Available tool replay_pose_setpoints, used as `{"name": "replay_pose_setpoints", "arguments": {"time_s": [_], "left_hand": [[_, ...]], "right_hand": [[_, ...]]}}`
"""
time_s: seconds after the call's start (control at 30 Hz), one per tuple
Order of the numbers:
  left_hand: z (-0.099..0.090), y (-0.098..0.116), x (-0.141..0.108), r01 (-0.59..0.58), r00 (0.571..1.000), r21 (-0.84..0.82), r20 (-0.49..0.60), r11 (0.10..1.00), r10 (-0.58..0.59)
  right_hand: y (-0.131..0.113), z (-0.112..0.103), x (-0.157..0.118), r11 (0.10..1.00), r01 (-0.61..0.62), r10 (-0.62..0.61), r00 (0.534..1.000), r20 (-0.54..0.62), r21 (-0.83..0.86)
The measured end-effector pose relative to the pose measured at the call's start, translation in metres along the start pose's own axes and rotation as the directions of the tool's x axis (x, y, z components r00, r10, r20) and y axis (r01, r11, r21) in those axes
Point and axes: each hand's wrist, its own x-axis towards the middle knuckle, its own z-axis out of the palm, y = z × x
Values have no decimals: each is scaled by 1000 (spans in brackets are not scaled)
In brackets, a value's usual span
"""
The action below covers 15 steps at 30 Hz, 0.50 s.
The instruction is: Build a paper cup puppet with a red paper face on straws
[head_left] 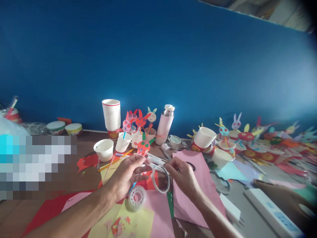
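My left hand (132, 170) has its thumb and index finger pinched at the lower edge of a red paper rabbit head (144, 146) with green ears; the other fingers extend loosely. A blue straw (133, 186) shows below that hand. My right hand (182, 173) is closed in a pinch just to the right; what its fingertips hold, if anything, is hidden. A pale ring (160, 179) shows between the hands; I cannot tell if it is a scissor handle or a tape roll. Below my left hand a clear tape roll (137, 197) rests on the papers.
A tall cup stack (111, 114), white paper cups (104, 150) and a pink thermos (165, 125) stand at the back. Several paper-rabbit cups crowd the right. Pink paper (193, 201), yellow scraps, a white charger (229, 207) and a power strip (274, 211) lie in front.
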Motion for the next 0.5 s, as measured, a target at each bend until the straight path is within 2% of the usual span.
{"name": "replay_pose_setpoints", "arguments": {"time_s": [0.1,0.27,0.5], "left_hand": [[-2,-3,2,-13,1000,6,13,1000,13],[-1,-2,1,-13,999,20,35,1000,13],[3,0,-3,-40,998,69,53,997,36]], "right_hand": [[13,-1,6,998,-28,25,998,-49,-64],[27,-1,10,998,12,-14,999,-33,-66],[10,11,-5,996,88,-85,993,80,-26]]}}
